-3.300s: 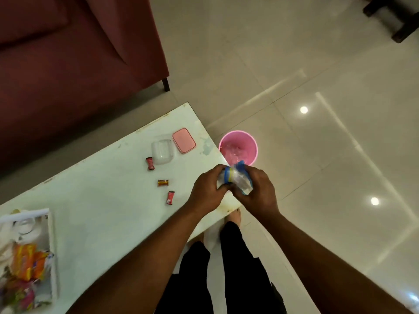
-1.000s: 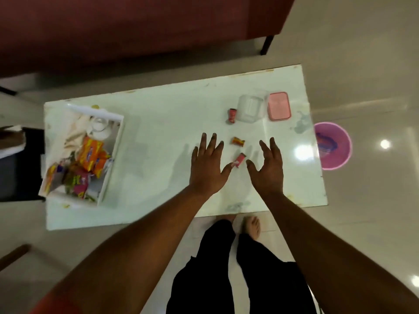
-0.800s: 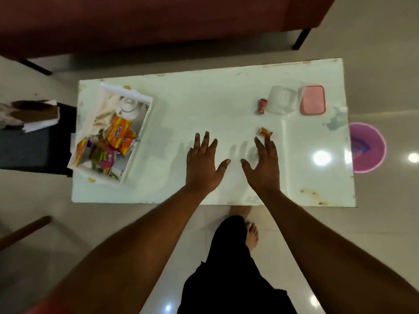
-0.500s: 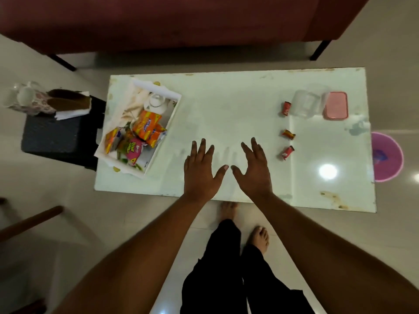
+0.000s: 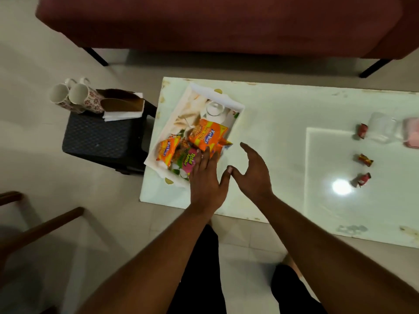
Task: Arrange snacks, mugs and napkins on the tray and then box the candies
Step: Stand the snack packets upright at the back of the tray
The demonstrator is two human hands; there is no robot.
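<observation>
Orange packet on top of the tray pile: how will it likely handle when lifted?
The orange packet looks puffed and crinkled, so it is probably light and floppy, denting when squeezed. Its glossy film may be slippery. Lying loose atop other packets in the tray, it would likely slide if pushed.

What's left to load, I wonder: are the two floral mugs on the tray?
No, both mugs sit on the dark stool beside the table.

Orange snack packets (image 5: 207,135) sit in a white tray (image 5: 218,96), 2 white mugs (image 5: 90,101) carry red flowers, the sofa (image 5: 215,23) is maroon.
</observation>
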